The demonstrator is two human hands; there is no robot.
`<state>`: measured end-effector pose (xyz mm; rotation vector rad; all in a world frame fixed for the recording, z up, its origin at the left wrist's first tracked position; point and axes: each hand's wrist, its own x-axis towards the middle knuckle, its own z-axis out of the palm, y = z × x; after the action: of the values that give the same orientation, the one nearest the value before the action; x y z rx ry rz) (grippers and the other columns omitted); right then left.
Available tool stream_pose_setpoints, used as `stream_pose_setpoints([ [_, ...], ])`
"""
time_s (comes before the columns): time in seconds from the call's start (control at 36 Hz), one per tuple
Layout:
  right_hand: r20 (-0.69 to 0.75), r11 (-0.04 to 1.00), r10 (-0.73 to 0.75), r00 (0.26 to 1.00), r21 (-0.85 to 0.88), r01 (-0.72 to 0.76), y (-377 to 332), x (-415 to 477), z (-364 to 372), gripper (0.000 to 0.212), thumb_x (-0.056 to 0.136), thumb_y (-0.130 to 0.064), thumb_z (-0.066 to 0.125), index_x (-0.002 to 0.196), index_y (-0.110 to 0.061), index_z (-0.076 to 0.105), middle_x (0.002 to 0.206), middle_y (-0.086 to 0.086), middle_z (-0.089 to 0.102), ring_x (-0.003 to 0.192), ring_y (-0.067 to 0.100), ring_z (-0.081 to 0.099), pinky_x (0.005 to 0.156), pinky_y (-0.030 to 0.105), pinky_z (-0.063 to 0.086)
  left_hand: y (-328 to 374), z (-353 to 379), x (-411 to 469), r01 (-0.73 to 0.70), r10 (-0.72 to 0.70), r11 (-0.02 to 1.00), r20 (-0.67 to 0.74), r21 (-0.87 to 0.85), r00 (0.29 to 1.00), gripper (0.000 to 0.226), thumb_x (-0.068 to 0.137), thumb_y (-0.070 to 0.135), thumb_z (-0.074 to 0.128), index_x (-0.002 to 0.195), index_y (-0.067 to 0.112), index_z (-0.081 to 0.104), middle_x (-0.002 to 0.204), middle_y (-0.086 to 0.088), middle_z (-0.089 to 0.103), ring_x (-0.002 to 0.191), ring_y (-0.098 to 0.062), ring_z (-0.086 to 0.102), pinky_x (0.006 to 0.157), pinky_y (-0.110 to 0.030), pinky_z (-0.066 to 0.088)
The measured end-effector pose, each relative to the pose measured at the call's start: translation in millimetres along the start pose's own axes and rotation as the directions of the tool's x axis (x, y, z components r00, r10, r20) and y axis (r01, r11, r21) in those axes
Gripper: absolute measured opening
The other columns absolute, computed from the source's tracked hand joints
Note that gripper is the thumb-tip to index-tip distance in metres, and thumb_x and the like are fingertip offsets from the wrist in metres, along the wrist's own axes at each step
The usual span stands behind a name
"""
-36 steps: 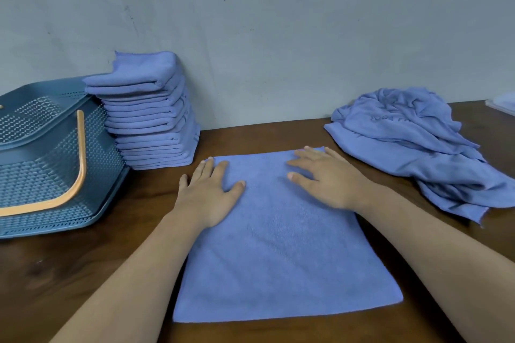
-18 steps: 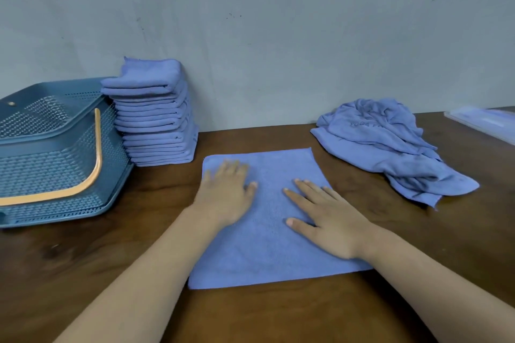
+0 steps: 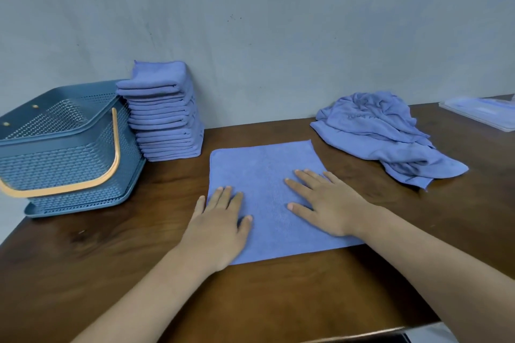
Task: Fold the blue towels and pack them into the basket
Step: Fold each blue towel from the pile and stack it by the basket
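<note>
At frame centre, a blue towel (image 3: 264, 192) is held flat on the table (image 3: 133, 259) by the left hand (image 3: 220, 228) and right hand (image 3: 326, 203), fingers straight; both have been drawn back from its far edge, so folding looks due. The basket (image 3: 69, 159) stands at left.

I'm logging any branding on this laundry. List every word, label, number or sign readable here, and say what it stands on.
"YOGA F": faint lettering on the top cloth of the crumpled pile; blurred, the rest lost in a fold, so unsure.
Any print on the flat packet at far right: too blurred to read.
No text shows on the basket, the folded stack or the spread towel.
</note>
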<state>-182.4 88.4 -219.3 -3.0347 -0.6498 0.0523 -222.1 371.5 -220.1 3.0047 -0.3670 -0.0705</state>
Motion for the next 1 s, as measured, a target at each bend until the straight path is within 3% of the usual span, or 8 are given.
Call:
stream_pose_setpoints([
  [0.11, -0.035, 1.0, -0.016, 0.999, -0.007, 0.016, -41.4, -10.1, -4.1, 0.076, 0.102, -0.067, 0.006, 0.168, -0.031, 0.021, 0.177, -0.004, 0.008, 0.163, 0.015, 0.006, 0.132, 0.044, 0.005, 24.5, 4.6, 0.0, -0.059, 0.059, 0.993, -0.002, -0.107, 0.998, 0.065, 0.111, 0.054, 0.019, 0.17, 0.032, 0.006, 0.178, 0.007, -0.003, 0.163, -0.01, -0.01, 0.132, -0.042, -0.003],
  [0.19, -0.024, 0.992, -0.013, 1.0, 0.128, 0.016, -64.3, -23.7, 9.0, 0.07, 0.108, -0.066, 0.019, 0.169, -0.034, 0.011, 0.177, -0.01, -0.001, 0.162, 0.009, -0.003, 0.132, 0.041, 0.005, 25.0, 16.1, -2.1, -0.076, 0.077, 0.994, 0.019, -0.081, 0.997, 0.066, 0.11, 0.056, 0.016, 0.169, 0.034, -0.004, 0.177, 0.009, -0.012, 0.161, -0.009, -0.018, 0.132, -0.042, -0.006],
  [0.39, -0.026, 0.989, 0.074, 0.997, 0.129, -0.07, -25.1, -58.8, 16.1, 0.075, 0.099, -0.083, 0.012, 0.165, -0.051, -0.006, 0.173, -0.02, -0.018, 0.157, -0.001, -0.019, 0.132, 0.035, -0.004, 17.8, 17.6, -8.6, -0.083, 0.084, 0.995, 0.001, -0.056, 0.996, 0.066, 0.109, 0.06, 0.014, 0.168, 0.039, -0.009, 0.176, 0.011, -0.017, 0.16, -0.009, -0.022, 0.132, -0.041, -0.007],
  [0.64, -0.024, 0.973, 0.163, 0.986, 0.168, -0.157, -0.4, -76.4, 12.3, 0.08, 0.097, -0.085, 0.014, 0.166, -0.048, -0.003, 0.172, -0.024, -0.018, 0.154, -0.007, -0.023, 0.129, 0.031, -0.007, 18.4, 16.8, -11.8, -0.1, 0.098, 0.991, -0.025, -0.092, 0.995, 0.066, 0.109, 0.059, 0.016, 0.169, 0.037, -0.002, 0.177, 0.01, -0.012, 0.161, -0.009, -0.018, 0.133, -0.04, -0.005],
  [0.75, -0.164, 0.981, 0.134, 0.977, 0.163, -0.107, -3.3, -81.9, 15.2, 0.072, 0.1, -0.081, 0.019, 0.165, -0.048, 0.02, 0.173, -0.026, 0.003, 0.158, -0.005, -0.004, 0.13, 0.032, -0.001, 18.6, 15.1, -16.6, -0.156, 0.138, 0.981, -0.153, -0.119, 0.979, 0.059, 0.11, 0.055, 0.028, 0.165, 0.034, 0.027, 0.174, 0.012, 0.019, 0.16, -0.007, 0.011, 0.132, -0.036, 0.009],
  [0.86, -0.322, 0.985, 0.006, 0.947, 0.166, 0.05, -4.9, -87.9, 17.4, 0.046, 0.105, -0.064, 0.042, 0.144, -0.046, 0.056, 0.16, -0.027, 0.037, 0.152, -0.001, 0.029, 0.123, 0.03, 0.026, 26.8, 10.7, -24.5, -0.375, 0.337, 0.923, -0.297, -0.082, 0.894, 0.037, 0.107, 0.039, 0.042, 0.141, 0.031, 0.057, 0.143, 0.016, 0.055, 0.133, -0.009, 0.05, 0.115, -0.031, 0.037],
  [0.94, -0.411, 0.966, -0.097, 0.907, 0.18, 0.185, -5.9, -89.2, 17.5, 0.023, 0.104, -0.046, 0.057, 0.123, -0.044, 0.07, 0.143, -0.028, 0.054, 0.135, -0.003, 0.046, 0.106, 0.03, 0.044, 41.4, 7.7, -31.4, -0.553, 0.511, 0.833, -0.336, -0.035, 0.791, 0.017, 0.105, 0.038, 0.052, 0.115, 0.03, 0.063, 0.114, 0.015, 0.059, 0.106, -0.01, 0.055, 0.094, -0.032, 0.045],
  [1.0, -0.432, 0.956, -0.159, 0.888, 0.159, 0.248, -6.8, -90.3, 17.8, 0.015, 0.104, -0.038, 0.061, 0.114, -0.042, 0.072, 0.132, -0.028, 0.06, 0.125, -0.003, 0.054, 0.094, 0.029, 0.049, 49.8, 7.5, -34.2, -0.605, 0.573, 0.797, -0.306, -0.011, 0.76, 0.014, 0.104, 0.044, 0.055, 0.104, 0.03, 0.06, 0.102, 0.015, 0.055, 0.095, -0.01, 0.051, 0.084, -0.031, 0.045],
])
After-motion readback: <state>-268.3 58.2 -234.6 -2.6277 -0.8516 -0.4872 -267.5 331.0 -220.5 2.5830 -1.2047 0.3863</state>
